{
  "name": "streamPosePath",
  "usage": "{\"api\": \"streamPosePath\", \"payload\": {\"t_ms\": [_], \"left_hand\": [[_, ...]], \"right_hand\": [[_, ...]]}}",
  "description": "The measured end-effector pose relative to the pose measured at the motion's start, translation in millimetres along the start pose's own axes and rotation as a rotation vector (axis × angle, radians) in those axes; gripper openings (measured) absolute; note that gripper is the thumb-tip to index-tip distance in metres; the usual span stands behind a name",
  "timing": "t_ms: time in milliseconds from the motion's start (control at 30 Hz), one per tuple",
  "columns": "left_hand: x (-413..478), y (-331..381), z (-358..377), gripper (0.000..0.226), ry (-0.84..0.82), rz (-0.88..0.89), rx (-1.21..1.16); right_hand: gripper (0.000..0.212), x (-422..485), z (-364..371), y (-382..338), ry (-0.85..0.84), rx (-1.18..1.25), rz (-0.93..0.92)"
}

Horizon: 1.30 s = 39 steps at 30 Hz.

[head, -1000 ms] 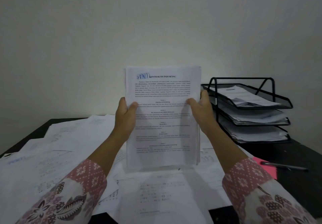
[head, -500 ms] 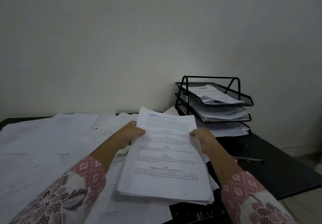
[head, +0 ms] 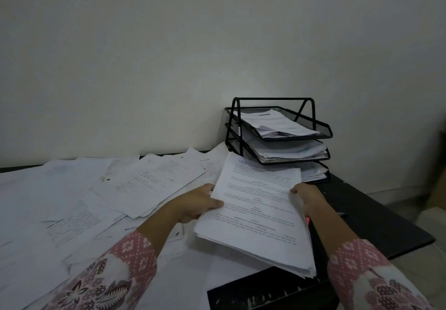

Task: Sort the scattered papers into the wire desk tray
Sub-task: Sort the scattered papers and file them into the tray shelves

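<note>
The black desk (head: 376,215) runs along the wall, and most of its left and middle is buried under loose white sheets (head: 149,181) lying at every angle, overlapping one another, which looks like the backlog still waiting to be sorted. At the far right corner, against the wall, stands the three-tier wire desk tray (head: 311,127). Each tier already carries paper, and the open fronts face out toward the person's right side, so a stack can slide in from there.

Between the mess and the tray, the person holds a thick sheaf of printed pages (head: 258,213) just above the desk. It is tilted, near edge lower, far edge raised toward the tray. Its long axis runs from the person's chest away toward the tray's bottom tier, with the headed top edge of the page leading and its far corner just short of the tray. I judge the grip on both long sides is meant to keep the pages squared and steer them in lengthwise.

The left hand (head: 195,203) grips the left edge, thumb on top of the page and fingers curled beneath. The right hand (head: 307,196) clasps the right edge the same way, its thumb tip showing on the paper. Which tier the sheaf is meant for I cannot tell.
</note>
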<state>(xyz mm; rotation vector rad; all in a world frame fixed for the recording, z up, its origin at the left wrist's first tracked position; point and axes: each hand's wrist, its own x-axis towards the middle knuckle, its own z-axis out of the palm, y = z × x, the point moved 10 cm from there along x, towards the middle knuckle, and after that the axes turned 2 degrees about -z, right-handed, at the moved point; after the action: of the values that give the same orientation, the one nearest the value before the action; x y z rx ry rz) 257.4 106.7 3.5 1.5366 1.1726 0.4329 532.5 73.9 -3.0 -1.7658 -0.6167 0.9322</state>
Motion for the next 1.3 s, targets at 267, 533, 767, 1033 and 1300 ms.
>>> {"api": "streamPosePath", "payload": {"t_ms": [267,533,767,1033,1300], "left_hand": [[17,10,46,0.048,-0.215,0.037,-0.043],[47,31,49,0.041,0.012,0.048,-0.170],[77,47,61,0.039,0.130,0.017,-0.265],[96,56,69,0.046,0.218,0.024,-0.392],[101,72,63,0.029,0.289,0.173,-0.289]], "right_hand": [[0.033,25,-43,-1,0.053,0.052,-0.027],[0.018,41,-50,-13,-0.035,-0.017,-0.086],[0.017,45,-63,-21,-0.042,-0.174,-0.087],[0.015,57,-63,-3,-0.041,0.393,0.000],[0.007,61,-56,-6,0.012,0.546,-0.047]]}}
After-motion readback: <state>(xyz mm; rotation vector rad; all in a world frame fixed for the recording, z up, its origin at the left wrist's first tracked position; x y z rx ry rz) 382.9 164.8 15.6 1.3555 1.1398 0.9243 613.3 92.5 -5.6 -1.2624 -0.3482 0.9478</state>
